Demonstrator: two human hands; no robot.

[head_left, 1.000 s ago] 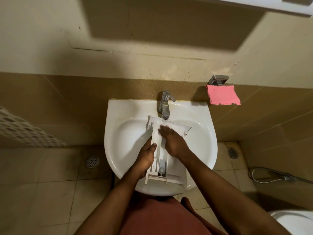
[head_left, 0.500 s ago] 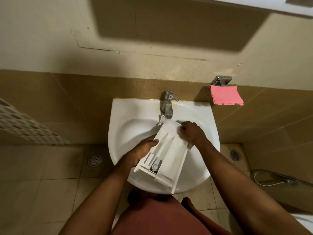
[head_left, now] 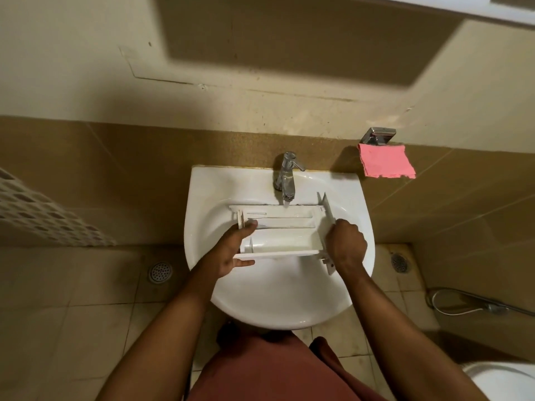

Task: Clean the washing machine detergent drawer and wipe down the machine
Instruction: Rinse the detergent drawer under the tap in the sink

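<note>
**Detergent drawer held sideways over a bathroom sink**

Seen from above, a person stands at a white wall-mounted sink (head_left: 278, 308) and holds a white plastic detergent drawer (head_left: 282, 230) over the basin with both hands. The drawer lies crosswise, with its long axis running left to right. Its open compartments face up toward the camera. Its wider front panel is at the right end, and its back end points left.

The left hand (head_left: 228, 253) grips the drawer's left end, with the thumb pressed on top and the fingers reaching along beneath the near edge. The right hand (head_left: 346, 246) is curled tightly around the front panel at the right end.

The drawer's far edge sits just under the spout of a chrome faucet (head_left: 285, 175). Whether water is running cannot be told.

On the tiled wall to the right, a pink cloth (head_left: 386, 164) hangs from a chrome holder (head_left: 377, 136), well apart from the drawer. A round floor drain (head_left: 160, 271) lies to the left of the sink.
</note>
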